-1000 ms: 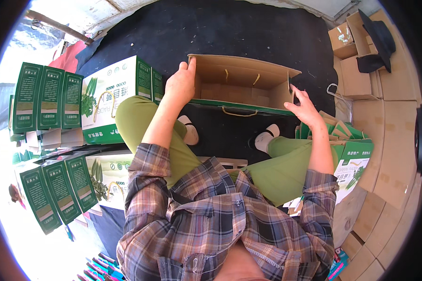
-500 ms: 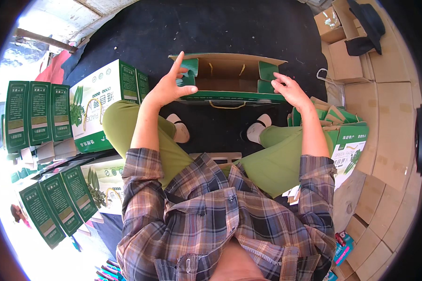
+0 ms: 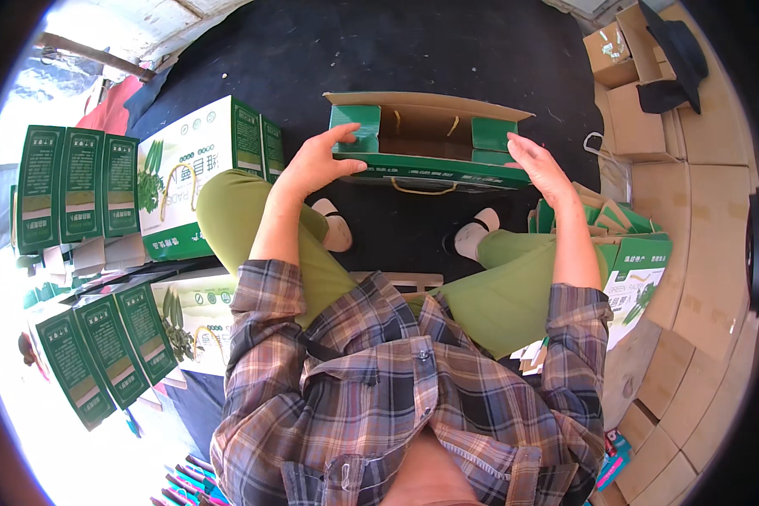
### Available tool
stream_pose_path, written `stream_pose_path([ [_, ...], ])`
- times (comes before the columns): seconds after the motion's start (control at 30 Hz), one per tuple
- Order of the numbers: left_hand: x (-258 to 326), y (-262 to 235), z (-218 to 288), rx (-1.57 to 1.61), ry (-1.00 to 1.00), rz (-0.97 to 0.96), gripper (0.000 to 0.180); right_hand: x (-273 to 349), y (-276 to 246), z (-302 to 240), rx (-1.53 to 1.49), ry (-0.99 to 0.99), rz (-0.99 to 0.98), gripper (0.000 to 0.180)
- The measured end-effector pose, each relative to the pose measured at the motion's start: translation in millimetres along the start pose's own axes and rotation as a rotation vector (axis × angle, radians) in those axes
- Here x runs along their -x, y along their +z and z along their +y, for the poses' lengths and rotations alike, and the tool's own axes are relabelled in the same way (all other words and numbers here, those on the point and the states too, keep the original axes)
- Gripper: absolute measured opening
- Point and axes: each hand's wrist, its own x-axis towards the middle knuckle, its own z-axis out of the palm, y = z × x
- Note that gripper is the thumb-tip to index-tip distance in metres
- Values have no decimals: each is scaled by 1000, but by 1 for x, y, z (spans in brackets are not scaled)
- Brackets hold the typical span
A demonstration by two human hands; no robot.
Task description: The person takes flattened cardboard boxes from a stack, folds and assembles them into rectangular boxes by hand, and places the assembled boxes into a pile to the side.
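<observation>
An open-topped green cardboard carton lies between my hands in front of my feet. Its brown inside faces up, and yellow cord handles show at its near side and within. Green end flaps stand folded inward at its left and right ends. My left hand is at the left end, fingers stretched over the left flap and thumb apart along the near edge. At the other end, my right hand rests its extended fingertips by the right flap. Neither hand is closed round anything.
Finished-looking green and white cartons stand in two rows at the left. Another carton full of folded cardboard pieces stands beside my right knee. Brown boxes line the right side, with a black hat on them. Black sheeting covers the floor.
My left hand's raised index finger has come down over the left flap, which now lies flatter. My right fingers have straightened at the right end. The whole view has shifted slightly.
</observation>
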Motion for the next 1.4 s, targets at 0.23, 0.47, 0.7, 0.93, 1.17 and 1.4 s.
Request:
stream_pose_path([
  [0.23,-12,6,-9,-50,8,103,60,-4,0,8,28,-68,99,75],
  [0.47,-18,39,-17,-489,33,419,44,0,19,17,712,-438,405,57],
  [0.7,-9,50,-6,-626,113,192,73,12,52,11,1017,-385,293,84],
  [0.93,-8,52,-7,-747,104,147,80,5,52,9,1013,-413,287,80],
  [1.17,-6,49,-15,-743,103,161,77,6,56,0,980,-432,236,72],
  [1.4,-14,73,-28,-957,227,259,73,3,61,14,1080,-357,152,87],
])
